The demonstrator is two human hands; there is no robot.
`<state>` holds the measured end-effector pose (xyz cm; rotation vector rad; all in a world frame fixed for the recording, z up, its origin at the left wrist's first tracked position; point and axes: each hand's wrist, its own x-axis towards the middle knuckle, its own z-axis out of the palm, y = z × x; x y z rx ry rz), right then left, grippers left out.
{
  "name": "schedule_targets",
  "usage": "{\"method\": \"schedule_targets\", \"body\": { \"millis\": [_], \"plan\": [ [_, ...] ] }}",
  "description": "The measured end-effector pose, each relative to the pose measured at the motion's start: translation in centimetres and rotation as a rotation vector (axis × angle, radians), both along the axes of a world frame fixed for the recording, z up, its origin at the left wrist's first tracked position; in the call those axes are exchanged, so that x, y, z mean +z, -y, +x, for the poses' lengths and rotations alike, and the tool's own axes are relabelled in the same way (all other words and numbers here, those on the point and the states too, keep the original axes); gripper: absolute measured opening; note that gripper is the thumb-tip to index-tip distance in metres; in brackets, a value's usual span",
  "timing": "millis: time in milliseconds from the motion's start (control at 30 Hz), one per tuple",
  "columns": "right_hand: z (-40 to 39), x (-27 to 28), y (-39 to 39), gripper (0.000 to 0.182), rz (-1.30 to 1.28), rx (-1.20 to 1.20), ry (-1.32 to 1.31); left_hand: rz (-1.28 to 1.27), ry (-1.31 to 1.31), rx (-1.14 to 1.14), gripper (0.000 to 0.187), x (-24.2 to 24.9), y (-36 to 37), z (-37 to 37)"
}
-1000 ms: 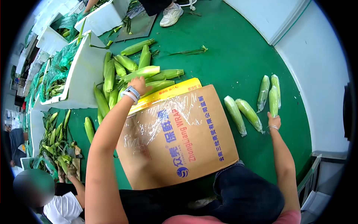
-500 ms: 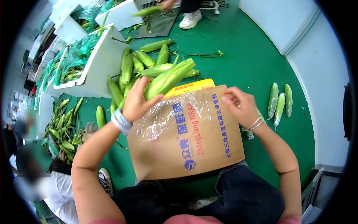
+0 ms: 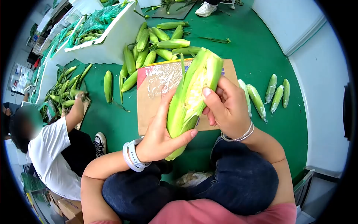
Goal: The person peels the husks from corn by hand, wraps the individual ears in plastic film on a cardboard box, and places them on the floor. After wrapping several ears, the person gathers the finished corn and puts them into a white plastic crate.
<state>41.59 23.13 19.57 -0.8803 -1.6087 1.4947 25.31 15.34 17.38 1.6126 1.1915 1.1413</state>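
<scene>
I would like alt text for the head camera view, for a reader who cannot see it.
A person's left hand holds a corn ear partly over a cardboard box while the right hand touches its parted husk. Five plastic-wrapped ears lie on the green floor to the right; unwrapped ears are heaped beyond the box, and a co-worker is at left.
</scene>
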Motion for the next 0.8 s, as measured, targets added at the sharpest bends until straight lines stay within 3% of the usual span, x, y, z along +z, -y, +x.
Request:
{"method": "schedule_targets", "body": {
  "millis": [100,167,233,267,367,467,667,733,767,800],
  "plan": [
    [-0.4,0.5,1.7,0.018,0.067,-0.066,0.021,0.070,0.036,0.004,0.071,0.2,0.9,0.0],
    [-0.7,-0.1,2.3,0.017,0.252,-0.135,0.115,0.103,0.006,0.014,0.065,0.4,0.9,0.1],
    [-1.5,-0.1,2.5,0.016,0.244,-0.159,0.171,-0.058,0.121,0.146,0.050,0.4,0.6,0.3],
    [-1.9,-0.2,2.5,0.016,0.293,-0.178,0.196,0.018,0.102,0.204,0.038,0.0,0.1,0.7],
    [-3.2,-1.7,1.6,0.015,0.326,-0.187,0.113,-0.017,0.194,0.187,0.036,-1.0,-1.1,-0.2],
    [-3.4,-2.2,0.7,0.015,-0.025,-0.050,0.036,-0.093,0.209,0.214,0.036,-1.0,-1.5,-0.9],
    [-4.9,-4.3,-0.3,0.013,-0.247,-0.027,-0.212,-0.036,0.226,0.297,0.037,-3.1,-2.6,-1.7],
    [-4.5,-5.7,-0.2,0.014,-0.301,-0.043,-0.214,-0.302,0.475,0.144,0.040,-2.7,-2.3,-2.1],
    [-4.8,-6.3,-0.3,0.015,-0.346,-0.046,-0.225,-0.201,0.530,0.047,0.041,-2.8,-2.4,-2.3],
    [-4.5,-6.8,-0.2,0.019,-0.340,-0.012,-0.151,-0.086,0.287,0.156,0.042,-4.4,-2.3,-2.9]
  ]
}}
